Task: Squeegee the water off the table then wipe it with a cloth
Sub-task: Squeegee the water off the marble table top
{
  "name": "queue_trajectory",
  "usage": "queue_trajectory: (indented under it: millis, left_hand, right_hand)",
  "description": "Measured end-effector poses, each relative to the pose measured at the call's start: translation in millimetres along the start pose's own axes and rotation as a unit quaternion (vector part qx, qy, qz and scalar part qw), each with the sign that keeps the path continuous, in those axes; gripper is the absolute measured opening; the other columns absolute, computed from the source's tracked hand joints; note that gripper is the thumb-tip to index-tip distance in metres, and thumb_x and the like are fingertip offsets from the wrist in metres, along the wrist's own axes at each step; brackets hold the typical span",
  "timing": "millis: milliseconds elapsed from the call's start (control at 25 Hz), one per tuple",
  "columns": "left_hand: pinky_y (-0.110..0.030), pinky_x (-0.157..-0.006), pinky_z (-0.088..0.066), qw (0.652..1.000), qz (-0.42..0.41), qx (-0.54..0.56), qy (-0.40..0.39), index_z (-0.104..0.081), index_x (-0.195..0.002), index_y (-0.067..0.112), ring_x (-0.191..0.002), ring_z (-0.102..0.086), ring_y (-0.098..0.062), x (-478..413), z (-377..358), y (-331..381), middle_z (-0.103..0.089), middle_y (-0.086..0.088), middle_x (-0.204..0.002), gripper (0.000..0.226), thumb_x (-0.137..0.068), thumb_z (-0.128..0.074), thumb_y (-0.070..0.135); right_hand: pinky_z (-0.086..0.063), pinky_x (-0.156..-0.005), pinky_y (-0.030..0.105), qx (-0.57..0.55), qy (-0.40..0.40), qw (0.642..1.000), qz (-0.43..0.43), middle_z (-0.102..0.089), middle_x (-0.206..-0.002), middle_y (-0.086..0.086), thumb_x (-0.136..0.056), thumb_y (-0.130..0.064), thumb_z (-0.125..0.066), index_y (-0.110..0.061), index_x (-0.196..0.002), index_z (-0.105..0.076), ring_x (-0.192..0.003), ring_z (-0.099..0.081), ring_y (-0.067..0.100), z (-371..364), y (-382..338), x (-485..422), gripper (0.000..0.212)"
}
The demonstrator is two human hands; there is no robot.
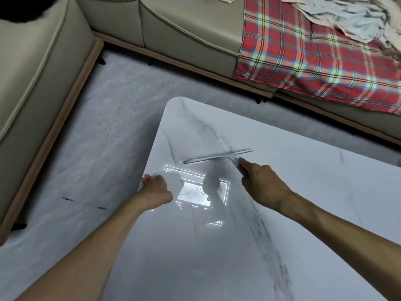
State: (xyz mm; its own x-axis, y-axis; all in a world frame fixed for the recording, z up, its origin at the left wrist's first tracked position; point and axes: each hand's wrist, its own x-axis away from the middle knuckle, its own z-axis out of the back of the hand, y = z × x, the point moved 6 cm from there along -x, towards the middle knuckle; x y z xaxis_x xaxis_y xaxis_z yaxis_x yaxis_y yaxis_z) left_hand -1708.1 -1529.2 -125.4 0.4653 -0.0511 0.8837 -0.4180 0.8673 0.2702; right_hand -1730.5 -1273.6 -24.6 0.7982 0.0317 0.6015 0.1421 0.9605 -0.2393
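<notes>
A white marble table (303,192) fills the lower right of the head view. On it lies a squeegee (217,157), its long thin blade flat on the wet surface and blurred. My right hand (262,187) grips the squeegee's handle just behind the blade, with the index finger stretched forward along it. The handle itself is mostly hidden under the hand. My left hand (156,189) holds the table's left edge, thumb on top and fingers curled over the rim. Small water droplets (194,190) show in the bright ceiling-light reflection between my hands.
A beige corner sofa (184,29) runs along the left and the back, close to the table. A red plaid blanket (314,57) is draped over its right seat, with crumpled pale cloth (351,16) on top. Grey marbled floor (97,137) lies between the sofa and the table.
</notes>
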Motion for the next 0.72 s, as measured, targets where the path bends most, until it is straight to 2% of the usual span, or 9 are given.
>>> queue_trajectory:
  millis: [40,160,280,360,440,480,600,640,720]
  left_hand:
    - [-0.026,-0.079,-0.037,1.000,-0.001,-0.005,0.001,-0.042,-0.115,0.001,-0.131,-0.028,-0.031,0.1,-0.1,0.8,-0.026,-0.020,-0.135,0.034,-0.083,-0.046,0.009]
    - [-0.027,-0.076,-0.034,1.000,-0.005,-0.009,0.014,-0.043,-0.110,0.003,-0.124,-0.033,-0.031,-2.0,3.1,2.8,-0.032,-0.020,-0.131,0.030,-0.081,-0.045,0.009]
    - [-0.028,-0.081,-0.038,1.000,-0.001,-0.004,-0.007,-0.044,-0.112,0.001,-0.122,-0.033,-0.031,-3.1,0.0,3.0,-0.033,-0.020,-0.128,0.052,-0.063,-0.042,0.020]
    - [-0.032,-0.093,-0.040,1.000,0.001,-0.007,-0.014,-0.043,-0.115,0.001,-0.128,-0.027,-0.033,-4.1,-2.4,2.7,-0.029,-0.024,-0.132,0.064,-0.055,-0.036,0.020]
    - [-0.033,-0.095,-0.040,1.000,0.006,-0.011,-0.006,-0.042,-0.116,0.002,-0.127,-0.026,-0.034,-4.2,-1.9,3.6,-0.028,-0.025,-0.132,0.056,-0.062,-0.041,0.019]
    - [-0.031,-0.091,-0.040,1.000,0.007,-0.013,0.003,-0.042,-0.115,0.002,-0.124,-0.028,-0.033,-3.9,-0.4,5.0,-0.029,-0.024,-0.131,0.047,-0.070,-0.044,0.015]
    - [-0.026,-0.079,-0.037,1.000,0.000,-0.009,0.011,-0.044,-0.114,0.003,-0.120,-0.032,-0.029,-2.7,0.8,4.7,-0.030,-0.021,-0.129,0.034,-0.081,-0.044,0.008]
    - [-0.026,-0.077,-0.037,1.000,-0.009,0.001,0.010,-0.044,-0.113,0.004,-0.120,-0.032,-0.028,-2.3,0.4,3.2,-0.030,-0.019,-0.129,0.032,-0.081,-0.046,0.008]
    - [-0.026,-0.067,-0.037,0.998,-0.035,0.047,0.021,-0.046,-0.108,0.009,-0.114,-0.039,-0.024,-0.7,1.6,-1.4,-0.034,-0.013,-0.125,0.029,-0.081,-0.054,0.012]
  right_hand:
    - [-0.036,-0.060,0.034,-0.007,0.026,1.000,0.000,-0.063,-0.095,0.021,-0.087,-0.008,-0.042,-0.023,-0.108,-0.047,-0.084,-0.057,0.044,10.0,-1.0,-7.5,0.026]
    - [-0.039,-0.064,0.035,-0.012,0.119,0.992,-0.035,-0.063,-0.094,0.026,-0.084,-0.004,-0.041,-0.016,-0.105,-0.046,-0.082,-0.058,0.045,43.0,1.9,-56.7,0.025]
    - [-0.047,-0.056,0.036,-0.066,0.107,0.989,-0.078,-0.060,-0.096,0.022,-0.084,-0.003,-0.036,-0.016,-0.090,-0.042,-0.072,-0.058,0.040,47.4,6.4,-94.0,0.016]
    - [-0.040,-0.064,0.035,-0.042,0.089,0.992,-0.083,-0.059,-0.106,0.026,-0.085,-0.004,-0.038,-0.015,-0.111,-0.045,-0.083,-0.057,0.043,30.7,8.1,-90.3,0.028]
    - [-0.034,-0.070,0.035,-0.008,0.077,0.995,-0.065,-0.059,-0.110,0.027,-0.087,-0.006,-0.040,-0.016,-0.136,-0.033,-0.094,-0.055,0.045,6.7,6.6,-62.0,0.050]
    - [-0.034,-0.069,0.036,-0.009,0.061,0.997,-0.051,-0.060,-0.106,0.025,-0.088,-0.006,-0.040,-0.018,-0.142,-0.027,-0.091,-0.055,0.044,-5.3,5.0,-42.8,0.057]
    - [-0.039,-0.063,0.036,-0.016,-0.007,1.000,-0.022,-0.059,-0.086,0.016,-0.089,-0.008,-0.042,-0.022,-0.140,-0.029,-0.075,-0.052,0.039,-22.6,-2.1,7.9,0.055]
    - [-0.041,-0.064,0.036,-0.016,-0.004,1.000,-0.017,-0.061,-0.087,0.016,-0.090,-0.011,-0.043,-0.023,-0.135,-0.035,-0.078,-0.055,0.040,-15.3,-5.6,13.4,0.047]
    - [-0.045,-0.069,0.040,-0.008,0.069,0.998,-0.001,-0.065,-0.099,0.020,-0.094,-0.019,-0.044,-0.023,-0.131,-0.039,-0.090,-0.058,0.044,13.6,-16.9,0.6,0.037]
